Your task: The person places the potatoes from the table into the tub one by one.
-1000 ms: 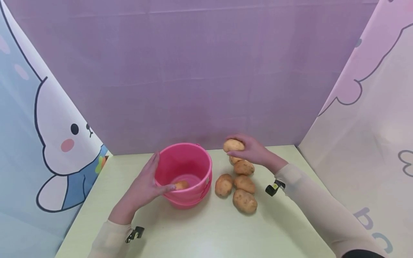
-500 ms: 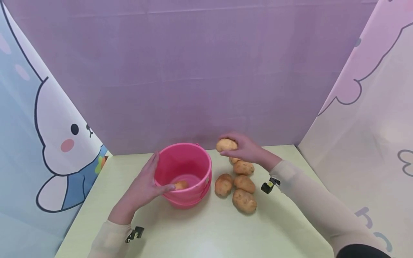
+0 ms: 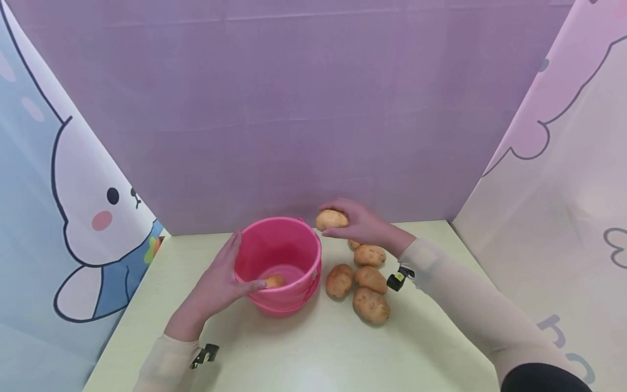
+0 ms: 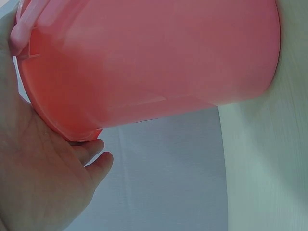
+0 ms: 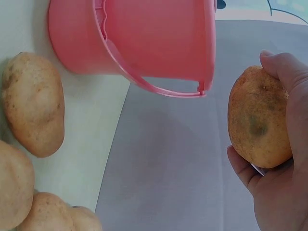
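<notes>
Firstly, at the left edge of the pale surface [image 3: 274,354] stands a sheet with a printed rabbit [image 3: 103,218]. Then comes the left hand [image 3: 215,280], from a light sleeve [image 3: 168,354] that carries a small black device [image 3: 204,355]. This hand is clamped on the rim of the pink bucket [image 3: 294,300]: its fingers lie along the left side, and the thumb goes over the near side. The bucket stands upright close to the far edge of the surface, a little left of the middle of this edge. Inside it, near the bottom, lies one potato [image 3: 275,281]. On the outer right side hangs the bucket's handle [image 5: 159,90]. Just beside the rim, but apart from it, the right hand [image 3: 360,224] grips the raised potato [image 3: 331,220] between thumb and fingers. So the hands are apart, with the bucket between them. Below the right hand, a single potato [image 3: 339,281] rests on the surface. To its right, four other potatoes [image 3: 371,306] form a row from the far edge towards the person; the farthest is partly hidden. Behind the far edge hangs a purple backdrop [image 3: 313,120], and along the right edge, a pinkish sheet [image 3: 553,228].
</notes>
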A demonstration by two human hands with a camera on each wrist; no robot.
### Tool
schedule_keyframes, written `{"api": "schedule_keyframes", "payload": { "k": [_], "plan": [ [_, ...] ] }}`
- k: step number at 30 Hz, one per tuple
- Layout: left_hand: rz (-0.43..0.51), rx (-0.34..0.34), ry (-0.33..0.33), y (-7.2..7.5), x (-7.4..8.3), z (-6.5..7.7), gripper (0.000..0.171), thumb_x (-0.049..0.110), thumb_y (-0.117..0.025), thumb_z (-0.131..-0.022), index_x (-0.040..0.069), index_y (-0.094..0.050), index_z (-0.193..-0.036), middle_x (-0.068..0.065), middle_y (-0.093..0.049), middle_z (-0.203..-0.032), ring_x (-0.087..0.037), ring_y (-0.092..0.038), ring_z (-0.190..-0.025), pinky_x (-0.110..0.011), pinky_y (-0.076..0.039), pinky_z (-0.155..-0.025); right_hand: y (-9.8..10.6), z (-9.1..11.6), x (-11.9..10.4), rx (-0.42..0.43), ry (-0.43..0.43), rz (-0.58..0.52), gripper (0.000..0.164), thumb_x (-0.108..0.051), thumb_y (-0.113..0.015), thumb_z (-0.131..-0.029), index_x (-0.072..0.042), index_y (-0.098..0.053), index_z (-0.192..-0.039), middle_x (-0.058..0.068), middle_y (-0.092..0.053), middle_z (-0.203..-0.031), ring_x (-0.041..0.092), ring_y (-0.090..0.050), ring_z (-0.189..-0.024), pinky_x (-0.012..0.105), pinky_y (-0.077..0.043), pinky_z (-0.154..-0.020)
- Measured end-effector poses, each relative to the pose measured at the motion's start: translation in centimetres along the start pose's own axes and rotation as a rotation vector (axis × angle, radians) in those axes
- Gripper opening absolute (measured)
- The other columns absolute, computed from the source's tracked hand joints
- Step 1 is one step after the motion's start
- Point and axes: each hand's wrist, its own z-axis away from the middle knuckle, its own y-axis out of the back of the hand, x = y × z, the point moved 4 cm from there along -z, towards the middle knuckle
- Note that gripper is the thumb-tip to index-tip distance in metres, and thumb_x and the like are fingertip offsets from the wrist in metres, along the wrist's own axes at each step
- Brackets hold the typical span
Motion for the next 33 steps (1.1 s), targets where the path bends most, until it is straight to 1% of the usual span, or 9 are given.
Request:
{"api": "schedule_keyframes", "payload": {
  "k": [5, 10, 12, 16, 21, 24, 28, 31, 33],
  "plan": [
    [-0.005, -0.004, 0.000, 0.0, 0.0, -0.1, 0.139, 0.061, -0.094, -0.082, 0.019, -0.004, -0.180, -0.011, -0.010, -0.185, -0.049, -0.021, -0.164, -0.065, -0.061, -0.099, -0.6, -0.7, -0.3, -0.012, 0.026, -0.009, 0.054, -0.039, -0.091, -0.095, -0.024, -0.071, -0.143, -0.008, -0.071, -0.132, 0.016, -0.066, -0.119, 0.043, -0.059, -0.100],
    [-0.002, -0.002, 0.004, 0.0, -0.1, -0.1, 0.140, 0.062, -0.094, -0.082, 0.020, -0.004, -0.180, -0.011, -0.011, -0.185, -0.050, -0.022, -0.163, -0.066, -0.061, -0.099, -1.5, -1.4, -1.0, -0.035, 0.066, -0.029, 0.054, -0.038, -0.092, -0.094, -0.023, -0.072, -0.143, -0.007, -0.071, -0.127, 0.017, -0.067, -0.112, 0.040, -0.061, -0.092],
    [0.006, -0.001, 0.006, 0.0, -0.1, -0.1, 0.140, 0.063, -0.094, -0.081, 0.022, -0.004, -0.180, -0.011, -0.012, -0.184, -0.049, -0.023, -0.163, -0.065, -0.062, -0.098, -1.8, -1.7, -1.3, -0.045, 0.077, -0.045, 0.054, -0.036, -0.092, -0.094, -0.022, -0.072, -0.143, -0.007, -0.071, -0.128, 0.017, -0.067, -0.113, 0.040, -0.061, -0.092],
    [0.023, -0.002, 0.007, -0.1, -0.1, -0.2, 0.142, 0.064, -0.096, -0.078, 0.025, -0.005, -0.180, -0.009, -0.015, -0.184, -0.047, -0.026, -0.162, -0.062, -0.063, -0.097, -2.4, -2.1, -1.7, -0.054, 0.076, -0.040, 0.054, -0.035, -0.093, -0.094, -0.023, -0.072, -0.143, -0.008, -0.071, -0.128, 0.016, -0.066, -0.114, 0.039, -0.061, -0.092],
    [0.021, 0.000, 0.004, 0.0, 0.0, -0.3, 0.143, 0.063, -0.096, -0.078, 0.023, -0.004, -0.180, -0.010, -0.015, -0.183, -0.047, -0.028, -0.161, -0.062, -0.064, -0.097, -3.1, -2.6, -2.1, -0.058, 0.067, -0.006, 0.054, -0.040, -0.092, -0.094, -0.027, -0.072, -0.143, -0.012, -0.070, -0.128, 0.013, -0.066, -0.113, 0.036, -0.062, -0.091],
    [0.020, 0.003, 0.004, 0.0, 0.0, -0.3, 0.144, 0.065, -0.095, -0.078, 0.022, -0.003, -0.180, -0.010, -0.015, -0.183, -0.047, -0.028, -0.161, -0.063, -0.063, -0.098, -3.5, -2.9, -2.5, -0.065, 0.072, 0.007, 0.056, -0.041, -0.092, -0.094, -0.025, -0.072, -0.143, -0.011, -0.070, -0.128, 0.014, -0.066, -0.112, 0.036, -0.062, -0.090],
    [0.018, 0.000, 0.000, -0.1, 0.0, -0.3, 0.144, 0.067, -0.094, -0.079, 0.023, -0.002, -0.180, -0.009, -0.014, -0.184, -0.047, -0.026, -0.162, -0.063, -0.062, -0.100, -4.0, -3.2, -2.9, -0.083, 0.075, 0.019, 0.058, -0.037, -0.093, -0.093, -0.018, -0.071, -0.144, -0.008, -0.070, -0.130, 0.014, -0.066, -0.112, 0.036, -0.062, -0.091],
    [0.018, 0.001, -0.005, -0.1, -0.1, -0.3, 0.143, 0.067, -0.094, -0.079, 0.023, -0.002, -0.180, -0.009, -0.014, -0.184, -0.046, -0.026, -0.163, -0.063, -0.061, -0.100, -4.4, -3.4, -3.2, -0.093, 0.081, 0.037, 0.059, -0.037, -0.093, -0.093, -0.017, -0.071, -0.145, -0.007, -0.070, -0.132, 0.013, -0.065, -0.114, 0.035, -0.061, -0.094],
    [0.016, 0.003, -0.015, -0.1, -0.1, -0.3, 0.143, 0.067, -0.093, -0.079, 0.022, -0.003, -0.180, -0.009, -0.014, -0.184, -0.046, -0.026, -0.162, -0.064, -0.061, -0.100, -4.6, -3.5, -3.5, -0.099, 0.086, 0.041, 0.060, -0.038, -0.093, -0.093, -0.018, -0.071, -0.145, -0.005, -0.071, -0.133, 0.013, -0.065, -0.116, 0.035, -0.060, -0.096]
  ]
}}
